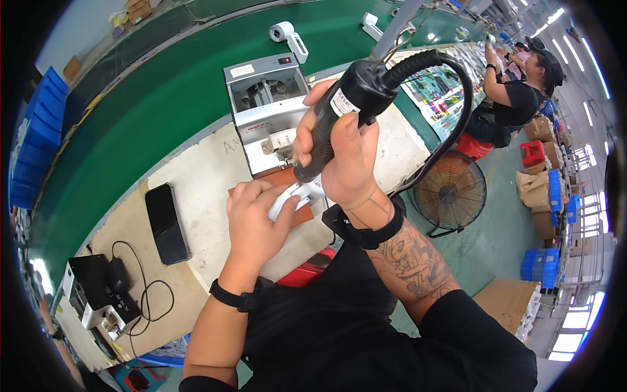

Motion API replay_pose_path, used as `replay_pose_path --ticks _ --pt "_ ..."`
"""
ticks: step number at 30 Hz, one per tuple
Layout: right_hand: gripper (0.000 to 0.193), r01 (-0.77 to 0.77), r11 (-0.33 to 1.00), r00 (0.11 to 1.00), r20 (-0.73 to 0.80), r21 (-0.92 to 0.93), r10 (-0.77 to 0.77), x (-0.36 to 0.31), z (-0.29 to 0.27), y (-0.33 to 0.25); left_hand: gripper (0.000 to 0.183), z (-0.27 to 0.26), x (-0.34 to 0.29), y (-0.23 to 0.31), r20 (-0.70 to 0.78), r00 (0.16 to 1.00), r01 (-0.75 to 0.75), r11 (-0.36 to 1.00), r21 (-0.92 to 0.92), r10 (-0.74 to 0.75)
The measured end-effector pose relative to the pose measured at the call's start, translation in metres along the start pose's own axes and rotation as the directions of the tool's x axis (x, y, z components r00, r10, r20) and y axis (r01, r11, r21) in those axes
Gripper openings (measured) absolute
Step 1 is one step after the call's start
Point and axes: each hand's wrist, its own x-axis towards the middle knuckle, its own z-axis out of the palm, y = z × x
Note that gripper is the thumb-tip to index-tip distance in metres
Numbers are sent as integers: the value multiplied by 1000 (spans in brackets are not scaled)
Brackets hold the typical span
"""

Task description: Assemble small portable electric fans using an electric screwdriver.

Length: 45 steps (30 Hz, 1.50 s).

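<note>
My right hand is wrapped round a black electric screwdriver, held upright with a slight tilt and its tip pointing down. A thick black cable leaves its top and curves off to the right. Under the tip, my left hand grips a white plastic part between thumb and fingers. The part is held over a reddish-brown block on the worktable. My fingers and the driver hide some of the part, and I cannot make out a screw at the tip. Just beyond my hands stands a grey screw feeder.
A green conveyor belt runs behind the table, carrying white handheld fans. On the left lie a phone and a black device with a looped cable. A floor fan and a seated co-worker are to the right.
</note>
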Motion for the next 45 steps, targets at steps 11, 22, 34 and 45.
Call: replay_pose_path --ticks 11,22,34,45 --pt "79 -41 999 997 -64 25 42 -11 0 18 19 5 2 -1 -21 1000 -13 1000 6 13" --pt "79 -113 993 993 36 46 111 -7 -5 18 21 1 -1 -5 -30 999 -21 1000 13 21" --pt "70 119 993 992 -45 -26 -120 25 11 28 13 5 -5 -8 -79 996 -29 999 17 30" --pt "76 -46 999 998 -52 -22 45 -17 1 -24 11 7 -5 -7 -73 997 -19 998 64 24"
